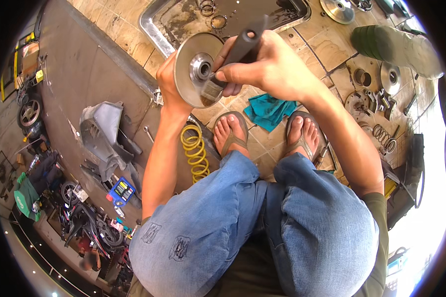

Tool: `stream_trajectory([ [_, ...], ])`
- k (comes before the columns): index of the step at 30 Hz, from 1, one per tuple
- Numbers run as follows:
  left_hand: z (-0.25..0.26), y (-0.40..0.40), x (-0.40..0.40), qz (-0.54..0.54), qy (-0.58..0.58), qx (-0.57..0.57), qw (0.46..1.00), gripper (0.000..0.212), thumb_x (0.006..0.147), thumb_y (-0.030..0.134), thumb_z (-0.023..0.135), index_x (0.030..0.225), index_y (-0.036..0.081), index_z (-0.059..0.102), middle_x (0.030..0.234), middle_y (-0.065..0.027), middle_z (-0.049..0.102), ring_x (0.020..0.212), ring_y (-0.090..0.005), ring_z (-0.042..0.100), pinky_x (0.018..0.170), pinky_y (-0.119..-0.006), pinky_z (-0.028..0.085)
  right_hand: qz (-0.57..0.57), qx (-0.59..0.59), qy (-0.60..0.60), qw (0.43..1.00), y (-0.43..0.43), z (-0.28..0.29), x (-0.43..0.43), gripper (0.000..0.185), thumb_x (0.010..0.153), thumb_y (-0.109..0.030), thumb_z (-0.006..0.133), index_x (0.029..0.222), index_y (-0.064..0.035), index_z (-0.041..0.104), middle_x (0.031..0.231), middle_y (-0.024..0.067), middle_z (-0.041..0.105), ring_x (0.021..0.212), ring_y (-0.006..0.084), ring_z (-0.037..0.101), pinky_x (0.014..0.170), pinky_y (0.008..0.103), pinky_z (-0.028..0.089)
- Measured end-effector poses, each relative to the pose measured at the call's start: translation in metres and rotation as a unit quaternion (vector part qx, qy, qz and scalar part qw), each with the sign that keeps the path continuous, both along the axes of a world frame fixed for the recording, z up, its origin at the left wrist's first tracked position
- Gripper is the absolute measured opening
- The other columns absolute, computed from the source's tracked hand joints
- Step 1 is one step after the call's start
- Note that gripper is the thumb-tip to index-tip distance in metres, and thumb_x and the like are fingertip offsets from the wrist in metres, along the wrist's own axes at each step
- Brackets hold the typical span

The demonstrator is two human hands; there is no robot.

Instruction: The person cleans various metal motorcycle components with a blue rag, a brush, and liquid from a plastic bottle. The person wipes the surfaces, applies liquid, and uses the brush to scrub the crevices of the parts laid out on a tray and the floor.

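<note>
My left hand (pixel 167 83) grips a round metal pulley disc (pixel 187 63) by its left edge, with the dished face and its central hub turned up towards me. In my right hand (pixel 267 67) is a paint brush (pixel 241 46) with a dark handle, its blurred bristles against the lower right part of the disc's face. Beyond both hands lies a metal tray (pixel 145 22) with dark, dirty liquid and several metal rings (pixel 219 22) in it. A teal cloth (pixel 269 111) rests on the tiles between my feet.
A yellow coil spring (pixel 194 152) and grey plastic fairing (pixel 102 122) lie to the left, near a blue bottle (pixel 122 191). On the right are another pulley disc (pixel 390 78), a steel spring (pixel 383 136) and a green-tinted plastic bottle (pixel 371 42). Motorcycles (pixel 85 222) and a person (pixel 91 258) appear farther left.
</note>
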State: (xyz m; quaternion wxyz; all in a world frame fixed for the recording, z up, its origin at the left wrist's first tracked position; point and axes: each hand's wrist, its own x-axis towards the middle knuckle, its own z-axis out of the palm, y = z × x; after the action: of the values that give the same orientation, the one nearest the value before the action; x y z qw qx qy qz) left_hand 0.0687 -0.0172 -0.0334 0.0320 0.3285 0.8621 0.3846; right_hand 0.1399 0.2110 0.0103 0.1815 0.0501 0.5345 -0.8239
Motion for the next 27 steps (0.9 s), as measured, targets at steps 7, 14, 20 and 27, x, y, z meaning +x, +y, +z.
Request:
stream_trajectory([
  [7,-0.008,-0.011,0.007,0.025,0.054,-0.013,0.998,0.043,0.068,0.017,0.089,0.103,0.000,0.070,0.087,-0.0069,0.073,0.076,-0.0151,0.067,0.071,-0.033,0.054,-0.012,0.177,-0.018,0.984,-0.001,-0.008,0.002,0.016,0.087,-0.010,0.073,0.094,0.0037,0.071,0.078,0.0085,0.073,0.068,0.0134,0.070,0.064,0.0294,0.057],
  [14,-0.006,0.004,0.020,0.031,-0.081,0.081,0.993,0.047,0.069,0.019,0.090,0.108,0.003,0.070,0.096,-0.0103,0.075,0.088,-0.0225,0.073,0.076,-0.035,0.057,-0.119,0.301,0.072,0.943,0.010,-0.035,-0.010,0.017,0.089,-0.011,0.073,0.100,0.0029,0.073,0.082,0.0092,0.075,0.072,0.0121,0.070,0.067,0.0295,0.058],
  [20,-0.012,-0.010,0.019,0.054,-0.124,0.002,0.991,0.063,0.069,0.018,0.092,0.122,0.002,0.063,0.111,-0.0112,0.071,0.102,-0.0219,0.069,0.090,-0.037,0.055,-0.088,0.248,0.059,0.963,-0.005,-0.015,0.016,0.013,0.089,-0.010,0.073,0.097,0.0007,0.073,0.076,0.0046,0.071,0.071,0.0091,0.066,0.064,0.0277,0.054],
  [27,-0.014,-0.016,0.026,-0.049,-0.352,0.096,0.930,0.067,0.074,0.009,0.089,0.133,0.004,0.059,0.124,-0.0092,0.069,0.114,-0.0210,0.065,0.099,-0.037,0.053,-0.178,0.310,0.295,0.886,0.000,-0.025,0.005,0.017,0.084,-0.008,0.076,0.099,-0.0023,0.074,0.084,0.0106,0.074,0.073,0.0211,0.072,0.067,0.0343,0.057],
])
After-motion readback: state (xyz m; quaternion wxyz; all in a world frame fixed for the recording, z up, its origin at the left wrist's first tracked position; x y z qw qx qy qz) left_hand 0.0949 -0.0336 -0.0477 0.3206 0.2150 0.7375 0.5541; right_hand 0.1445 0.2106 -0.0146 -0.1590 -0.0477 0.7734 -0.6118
